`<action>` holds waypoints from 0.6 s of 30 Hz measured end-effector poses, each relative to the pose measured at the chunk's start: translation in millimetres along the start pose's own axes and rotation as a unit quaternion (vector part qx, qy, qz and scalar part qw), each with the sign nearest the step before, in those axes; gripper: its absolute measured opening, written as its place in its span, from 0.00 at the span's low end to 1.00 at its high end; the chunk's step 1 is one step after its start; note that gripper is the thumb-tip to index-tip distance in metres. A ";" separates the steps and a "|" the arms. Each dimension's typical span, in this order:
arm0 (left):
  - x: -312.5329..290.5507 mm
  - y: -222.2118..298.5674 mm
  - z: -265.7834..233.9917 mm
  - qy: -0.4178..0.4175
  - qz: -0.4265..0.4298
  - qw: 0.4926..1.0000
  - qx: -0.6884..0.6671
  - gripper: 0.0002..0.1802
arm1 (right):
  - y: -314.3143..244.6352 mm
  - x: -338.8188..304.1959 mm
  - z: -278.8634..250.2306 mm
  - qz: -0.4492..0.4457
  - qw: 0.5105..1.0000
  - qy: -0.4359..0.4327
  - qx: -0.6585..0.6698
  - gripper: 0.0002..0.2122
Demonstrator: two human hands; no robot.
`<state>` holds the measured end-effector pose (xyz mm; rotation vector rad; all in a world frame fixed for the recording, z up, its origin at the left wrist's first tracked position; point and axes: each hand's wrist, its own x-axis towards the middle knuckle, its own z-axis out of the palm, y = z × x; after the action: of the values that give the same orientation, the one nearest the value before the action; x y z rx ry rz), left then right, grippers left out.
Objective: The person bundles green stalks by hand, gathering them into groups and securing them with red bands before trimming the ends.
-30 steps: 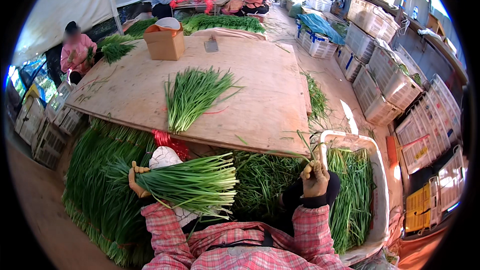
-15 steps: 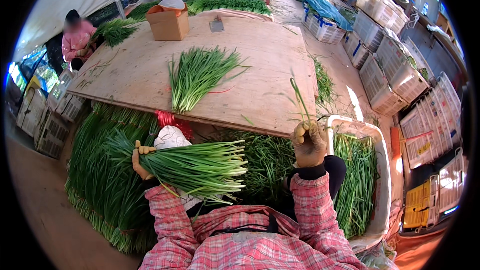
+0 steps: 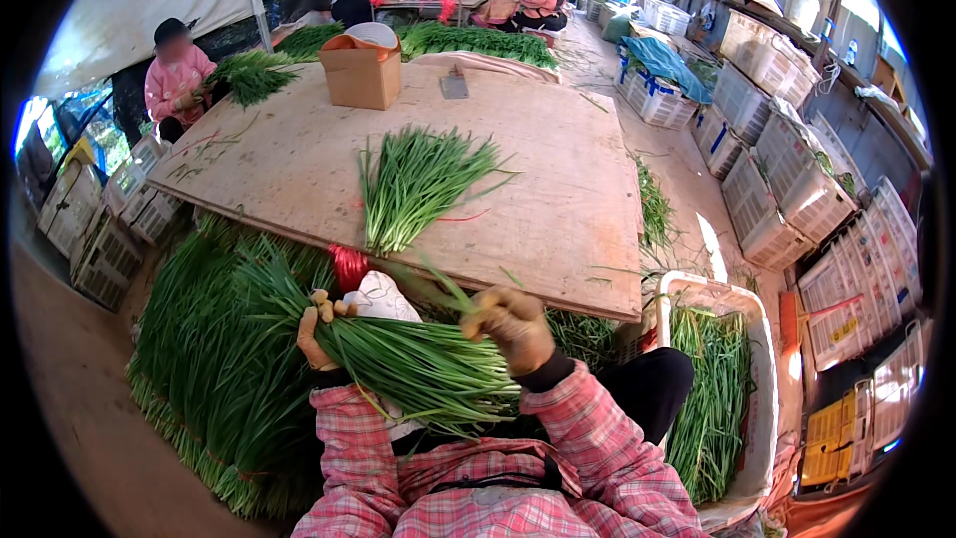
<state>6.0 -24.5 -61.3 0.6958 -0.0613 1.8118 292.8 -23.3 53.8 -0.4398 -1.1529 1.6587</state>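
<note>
A thick bunch of chives (image 3: 423, 364) lies across my lap area, its pale stem ends toward the right. My left hand (image 3: 321, 324), in a tan glove, is closed round it near the leafy part. Above the stems my right hand (image 3: 513, 324), also gloved, is closed, with a few loose chive blades (image 3: 445, 284) sticking out past its fingers, blurred by motion. Another chive bunch (image 3: 423, 189) lies on the wooden board (image 3: 558, 189) in front of me. Red ties (image 3: 349, 267) hang at the board's near edge, beside a white cloth or bag (image 3: 381, 297).
A big heap of chives (image 3: 214, 369) stands at my left. At my right is a white crate (image 3: 762, 389) of loose green leaves. A cardboard box (image 3: 360, 75) stands on the board's far part. Stacked crates (image 3: 767, 209) line the right wall. Several people work farther back.
My right hand has come left and down from beside the crate to above the bunch, bringing the loose blades. My left hand still grips the bunch. The whole view has shifted slightly.
</note>
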 end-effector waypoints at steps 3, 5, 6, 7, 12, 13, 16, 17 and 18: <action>6.8 -7.7 9.1 -0.046 -0.042 0.998 -0.023 0.18 | 17.7 -2.3 6.2 0.069 0.984 -0.137 -0.090 0.11; 11.0 -15.3 23.2 -0.033 -0.045 0.998 -0.028 0.16 | 24.6 -6.8 1.9 0.147 0.971 -0.152 -0.112 0.11; 12.8 -17.7 26.8 -0.026 -0.047 0.998 -0.031 0.15 | 24.3 -8.6 -1.4 0.177 0.962 -0.156 -0.136 0.11; 12.9 -17.4 25.0 -0.067 -0.056 0.995 -0.047 0.16 | 24.4 -10.8 -3.9 0.208 0.954 -0.147 -0.157 0.10; 9.9 -17.8 17.1 -0.068 -0.022 0.995 -0.076 0.13 | 17.1 -30.1 -23.4 0.297 0.927 -0.089 -0.212 0.09; 8.1 -15.1 15.7 -0.057 -0.017 0.996 -0.074 0.12 | 17.9 -36.6 -28.4 0.285 0.935 -0.081 -0.193 0.10; 4.7 -7.9 -2.3 -0.053 -0.034 0.992 -0.110 0.13 | 17.8 -57.5 -39.6 0.290 0.942 -0.042 -0.162 0.09; 1.1 -6.4 -0.5 -0.008 -0.020 0.997 -0.080 0.13 | 22.1 -64.6 -46.7 0.269 0.947 -0.054 -0.168 0.09; 0.3 -4.2 -4.2 -0.021 -0.019 0.996 -0.080 0.13 | 22.7 -71.9 -49.7 0.262 0.950 -0.043 -0.165 0.09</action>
<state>7.9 -21.1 -65.8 0.6168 -0.2175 1.7342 347.2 -63.5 -6.1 -0.9615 -1.4752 1.9495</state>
